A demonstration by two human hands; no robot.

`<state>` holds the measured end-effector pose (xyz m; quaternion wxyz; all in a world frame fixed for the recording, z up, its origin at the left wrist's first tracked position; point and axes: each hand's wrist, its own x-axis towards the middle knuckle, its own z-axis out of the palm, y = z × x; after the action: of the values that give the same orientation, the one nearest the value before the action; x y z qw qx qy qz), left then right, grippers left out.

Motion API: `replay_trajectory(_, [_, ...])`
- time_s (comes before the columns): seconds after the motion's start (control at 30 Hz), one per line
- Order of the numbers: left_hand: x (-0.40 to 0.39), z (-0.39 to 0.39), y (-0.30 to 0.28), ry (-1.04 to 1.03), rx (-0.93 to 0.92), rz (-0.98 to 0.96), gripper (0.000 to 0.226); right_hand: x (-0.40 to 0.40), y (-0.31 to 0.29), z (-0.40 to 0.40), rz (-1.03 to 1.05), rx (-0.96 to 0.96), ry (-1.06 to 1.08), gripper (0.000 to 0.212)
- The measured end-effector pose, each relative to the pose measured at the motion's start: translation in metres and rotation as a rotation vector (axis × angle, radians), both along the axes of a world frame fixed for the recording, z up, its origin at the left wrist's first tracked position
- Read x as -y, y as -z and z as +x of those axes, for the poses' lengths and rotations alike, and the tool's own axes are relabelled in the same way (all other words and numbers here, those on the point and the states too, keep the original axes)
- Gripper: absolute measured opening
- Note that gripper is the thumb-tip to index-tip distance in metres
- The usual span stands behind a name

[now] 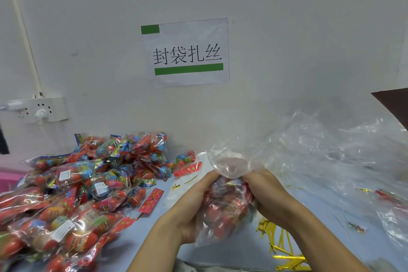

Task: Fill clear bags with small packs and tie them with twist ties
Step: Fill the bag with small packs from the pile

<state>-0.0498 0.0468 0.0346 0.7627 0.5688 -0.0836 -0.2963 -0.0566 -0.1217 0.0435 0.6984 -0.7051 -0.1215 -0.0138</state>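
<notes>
Our fingers curl round the neck of a clear plastic bag stuffed with small red packs [227, 207]: the left hand [194, 207] cups its side, and the right hand [268, 196] grips the gathered top. We hold it just above the pale blue table [220, 256], between a heap of red and blue packs [72, 192] and gold twist ties [282, 247].

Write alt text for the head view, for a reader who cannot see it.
Two hands, left hand and right hand, grip a filled clear bag at its neck above a table. Piled small packs lie left, gold twist ties right, a paper sign on the wall.
</notes>
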Motion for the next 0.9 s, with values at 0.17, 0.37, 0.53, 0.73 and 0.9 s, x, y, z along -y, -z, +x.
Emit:
replay_trajectory(0.17, [-0.002, 0.001, -0.001, -0.016, 0.013, 0.001, 0.049, 0.001, -0.004, -0.003, 0.1, 0.008, -0.075, 0.024])
replay_trajectory(0.37, [0.0, -0.001, -0.006, -0.059, 0.012, -0.058, 0.05, 0.005, 0.0, -0.005, 0.064, 0.04, -0.099, 0.029])
replay_trajectory(0.53, [0.0, 0.002, -0.004, -0.111, 0.026, -0.068, 0.049, 0.007, 0.002, -0.003, 0.015, 0.061, -0.142, 0.03])
replay_trajectory(0.73, [-0.002, 0.006, -0.001, -0.083, 0.048, -0.046, 0.037, 0.009, 0.004, -0.002, -0.008, 0.09, -0.167, 0.035])
replay_trajectory(0.9, [0.002, 0.0, -0.007, -0.132, 0.116, 0.018, 0.039, -0.004, 0.005, -0.002, -0.009, 0.136, 0.002, 0.036])
